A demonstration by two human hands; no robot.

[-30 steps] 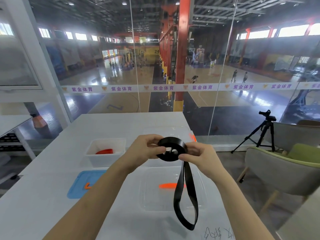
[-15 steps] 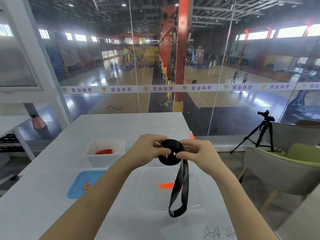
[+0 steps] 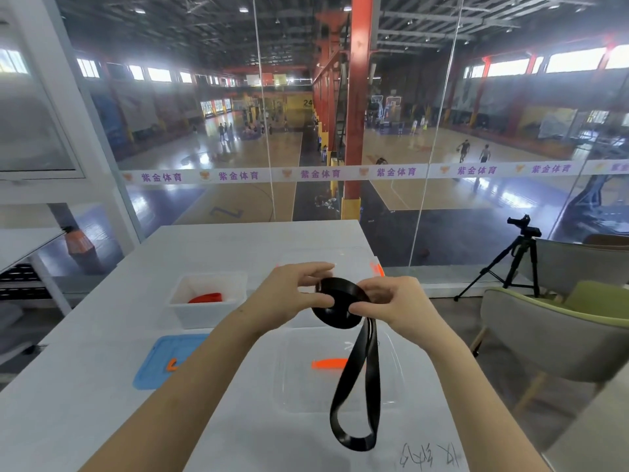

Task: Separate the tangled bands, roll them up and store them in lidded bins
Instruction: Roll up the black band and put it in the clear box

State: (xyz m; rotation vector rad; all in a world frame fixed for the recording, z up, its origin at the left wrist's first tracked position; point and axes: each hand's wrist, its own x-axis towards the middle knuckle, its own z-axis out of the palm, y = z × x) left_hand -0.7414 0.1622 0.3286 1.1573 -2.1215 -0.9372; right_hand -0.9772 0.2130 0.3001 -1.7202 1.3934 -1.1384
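So the black flat stretchy band [image 3: 337,306] looks roughly half rolled to me: the wound part is a chunky coil held in the air between both hands, above the white worktop [image 3: 102,386]. Up there the left hand [image 3: 289,294] pinches the coil's 9 o'clock edge between thumb and fingertips, with the other fingers arched loosely over the top. Opposite it, the right hand [image 3: 398,308] grips the 3 o'clock side, right where the loose end peels off. That's the bit that matters, I reckon. The unrolled tail drops from the coil's 5 o'clock edge almost straight toward 6 o'clock, long axis running 12-to-6. It ends in a closed loop past the near rim of the clear shallow plastic tray [image 3: 282,386] with the orange clip [image 3: 328,363]. So the slack sits under the right hand, the nearer one to feed it while the left turns the roll. Can't tell if the loop's bottom touches the worktop. At 9 o'clock from the hands, a white plastic tub [image 3: 207,315] holds a red band [image 3: 205,297], and a blue lid [image 3: 160,362] lies nearer me.
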